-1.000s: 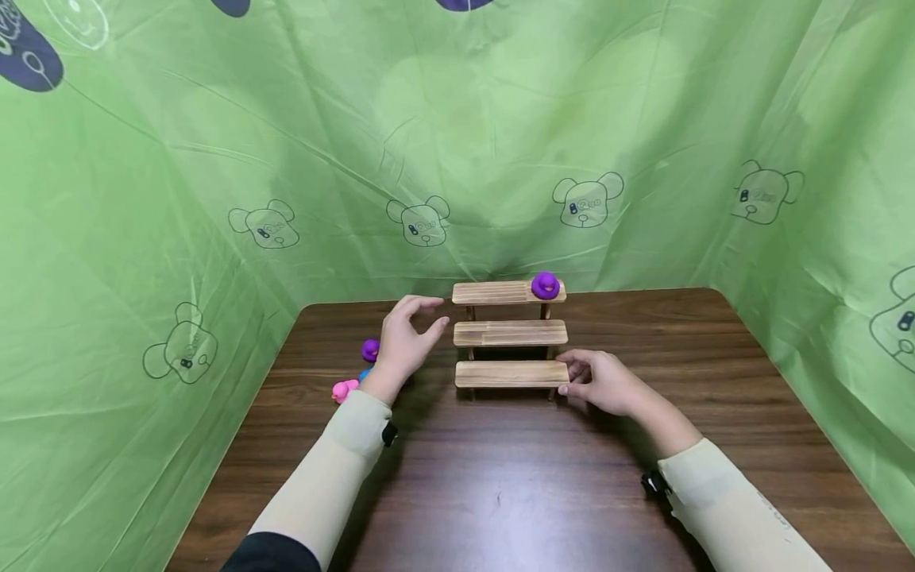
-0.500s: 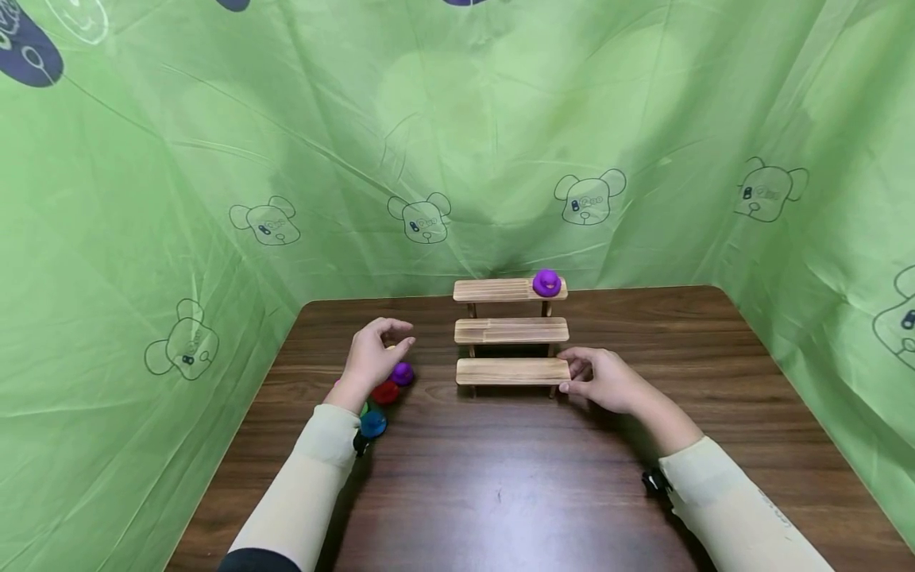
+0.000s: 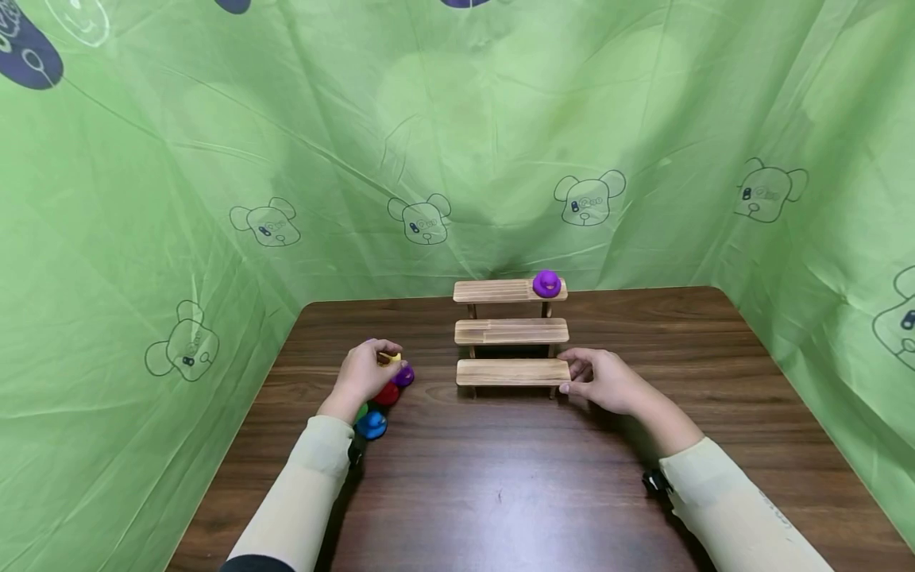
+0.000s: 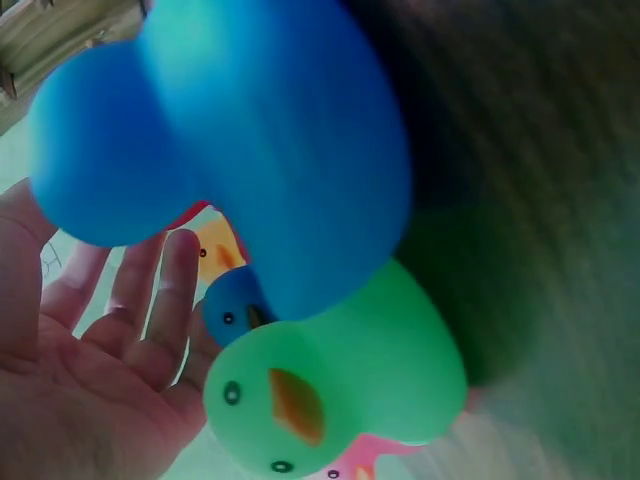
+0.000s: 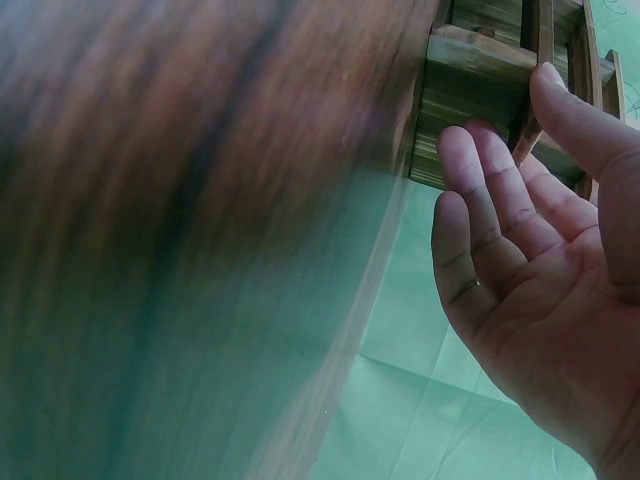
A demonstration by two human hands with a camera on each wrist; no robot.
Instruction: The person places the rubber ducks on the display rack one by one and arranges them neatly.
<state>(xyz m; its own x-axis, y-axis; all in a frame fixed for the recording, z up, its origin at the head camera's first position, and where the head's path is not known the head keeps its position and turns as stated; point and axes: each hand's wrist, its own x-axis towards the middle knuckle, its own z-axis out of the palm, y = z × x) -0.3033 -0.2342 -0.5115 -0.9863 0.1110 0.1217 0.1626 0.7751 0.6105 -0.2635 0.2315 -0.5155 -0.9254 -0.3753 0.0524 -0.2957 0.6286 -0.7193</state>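
Note:
My left hand is low over a cluster of rubber ducks, its thumb and forefinger around a yellow rubber duck. Beside it lie a purple duck, a red duck, a green duck and a blue duck. In the left wrist view the blue duck hides my thumb and forefinger tips. My right hand holds the right end of the lowest step of a three-step wooden stand, thumb in front and fingers behind. Another purple duck sits on the top step's right end.
The brown wooden table carries the stand near its back edge. Green cloth with printed bear faces hangs behind and along both sides. A pink duck shows under the green one in the left wrist view.
My left hand has moved from beside the stand leftward and down to the ducks, and its fingers have closed around the yellow one. My right hand stays at the lowest step.

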